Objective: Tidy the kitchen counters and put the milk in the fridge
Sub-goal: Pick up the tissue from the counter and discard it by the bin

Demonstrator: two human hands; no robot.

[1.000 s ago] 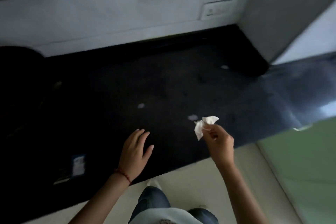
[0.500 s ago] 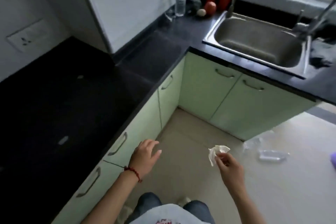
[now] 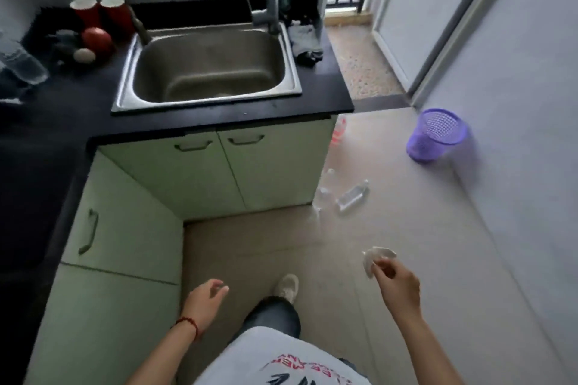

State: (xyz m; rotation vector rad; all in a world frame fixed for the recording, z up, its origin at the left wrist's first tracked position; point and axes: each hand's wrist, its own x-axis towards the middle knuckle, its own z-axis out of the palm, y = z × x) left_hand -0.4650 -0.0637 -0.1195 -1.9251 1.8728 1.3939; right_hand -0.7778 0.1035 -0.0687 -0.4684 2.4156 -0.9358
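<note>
My right hand (image 3: 395,286) pinches a crumpled white tissue (image 3: 375,258) over the floor, low right. My left hand (image 3: 205,298), with a red thread at the wrist, hangs empty with fingers loosely apart in front of the green cabinets. A purple mesh waste basket (image 3: 436,137) stands on the floor by the right wall, well ahead of the tissue. The black counter (image 3: 47,122) runs along the left and the back. No milk is in view.
A steel sink (image 3: 206,69) sits in the back counter, with two red cups (image 3: 103,14), an apple (image 3: 96,40) and a clear bottle (image 3: 22,64) to its left and a dark cloth (image 3: 305,44) to its right. Empty plastic bottles (image 3: 347,195) lie on the floor by the cabinet corner.
The view has swung right from the dark counter to the sink and floor. My right hand has kept the tissue throughout; both hands now hang over the floor.
</note>
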